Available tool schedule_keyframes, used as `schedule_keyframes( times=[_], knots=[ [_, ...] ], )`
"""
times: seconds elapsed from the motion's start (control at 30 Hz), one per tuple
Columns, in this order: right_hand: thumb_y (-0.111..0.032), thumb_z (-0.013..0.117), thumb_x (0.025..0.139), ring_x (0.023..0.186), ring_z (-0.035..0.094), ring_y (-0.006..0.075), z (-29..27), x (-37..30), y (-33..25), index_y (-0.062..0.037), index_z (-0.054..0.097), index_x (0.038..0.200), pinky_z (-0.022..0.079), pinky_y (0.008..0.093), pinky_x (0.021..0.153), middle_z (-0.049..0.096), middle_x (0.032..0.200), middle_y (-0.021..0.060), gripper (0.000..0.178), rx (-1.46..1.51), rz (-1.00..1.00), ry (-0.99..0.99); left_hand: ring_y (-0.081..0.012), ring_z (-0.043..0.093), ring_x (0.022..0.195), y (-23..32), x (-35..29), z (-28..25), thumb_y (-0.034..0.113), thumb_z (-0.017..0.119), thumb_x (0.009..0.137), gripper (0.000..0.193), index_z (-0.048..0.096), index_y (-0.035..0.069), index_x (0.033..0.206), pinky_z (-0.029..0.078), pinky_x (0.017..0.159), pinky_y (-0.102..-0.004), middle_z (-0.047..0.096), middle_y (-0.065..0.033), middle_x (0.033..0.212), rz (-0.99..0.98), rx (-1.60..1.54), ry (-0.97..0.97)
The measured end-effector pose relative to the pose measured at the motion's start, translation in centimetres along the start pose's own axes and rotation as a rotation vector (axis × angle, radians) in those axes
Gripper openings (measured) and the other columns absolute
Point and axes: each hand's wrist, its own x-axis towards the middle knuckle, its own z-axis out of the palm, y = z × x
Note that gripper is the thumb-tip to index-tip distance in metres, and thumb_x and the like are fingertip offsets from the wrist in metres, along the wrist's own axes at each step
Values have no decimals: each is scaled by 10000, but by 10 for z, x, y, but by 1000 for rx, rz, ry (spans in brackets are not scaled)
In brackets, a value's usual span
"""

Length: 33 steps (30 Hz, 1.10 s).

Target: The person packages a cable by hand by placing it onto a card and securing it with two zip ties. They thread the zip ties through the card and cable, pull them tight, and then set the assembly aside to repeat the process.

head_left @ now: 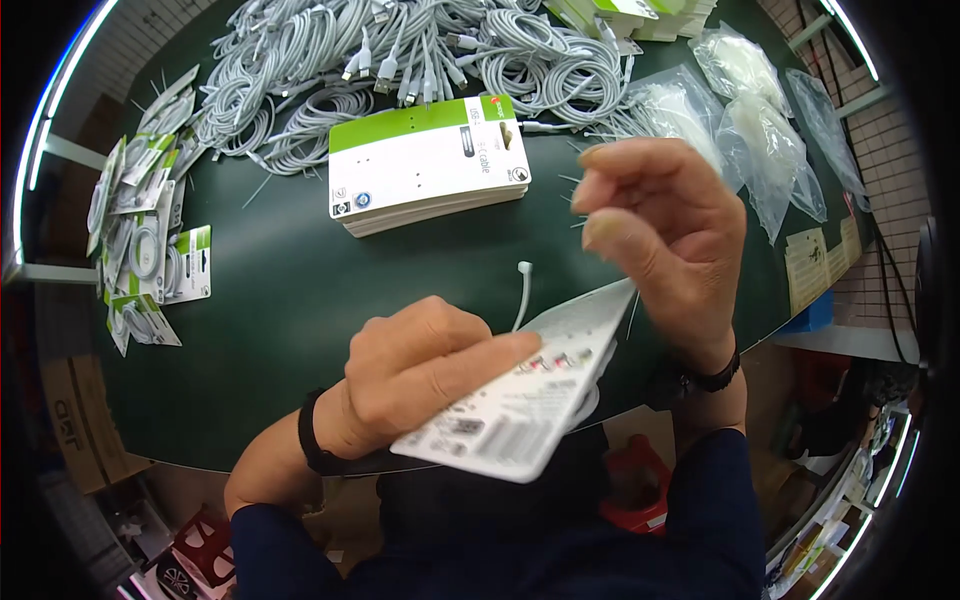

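My left hand point(425, 370) grips a white printed packaging card point(515, 435), which is tilted with its back toward me. Part of a coiled pale cable point(588, 408) shows past the card's right edge; the rest is hidden behind it. A thin white cable tie point(525, 285) sticks up from the far edge of the card. Above the card's upper right corner, my right hand point(675, 235) is raised with its thumb and forefinger apart, and nothing shows between them. A stack of green-and-white cards point(430, 160) lies on the dark green table point(290, 290) beyond my hands.
Many coiled light-grey cables point(310, 60) are heaped at the back. Carded cables point(145, 240) pile up at the left edge. Clear bags of white ties point(755, 120) lie at the back right, near more green-and-white cards point(640, 15). A red stool point(635, 480) stands below the table edge.
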Motion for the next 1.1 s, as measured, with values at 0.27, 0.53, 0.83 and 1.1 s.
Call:
schedule_keyframes(
  times=[0.27, 0.53, 0.83, 1.1],
  knots=[
    [54, 796, 902, 827, 668, 156, -8, -2, 6, 27, 676, 1117, 533, 265, 723, 712, 1010, 111, 248, -128, -469, 148, -127, 656, 694, -1, 22, 5, 60, 690, 1012, 200, 656, 7, 1202, 513, 500, -251, 699, -64, 973, -701, -679, 538],
    [-39, 922, 726, 718, 611, 211, 18, 1, 4, -90, 750, 1028, 486, 322, 598, 703, 942, 63, 351, -680, -759, -122, -100, 635, 681, -9, 47, 11, 62, 675, 1026, 223, 599, 9, 1228, 489, 468, -245, 691, -65, 998, -771, -775, 606],
    [-44, 925, 695, 677, 614, 212, 11, -1, 18, -85, 759, 1047, 492, 314, 563, 705, 946, 51, 391, -795, -787, -180, -85, 634, 676, -22, 52, 20, 79, 690, 1022, 204, 617, 11, 1201, 490, 468, -234, 692, -54, 976, -727, -750, 636],
    [-15, 916, 707, 700, 627, 205, 22, -7, 16, -68, 763, 1036, 477, 319, 555, 699, 946, 53, 367, -760, -850, -178, -72, 632, 650, -32, 36, 24, 80, 709, 1010, 189, 644, 6, 1171, 492, 455, -228, 696, -47, 946, -573, -505, 550]
  ],
)
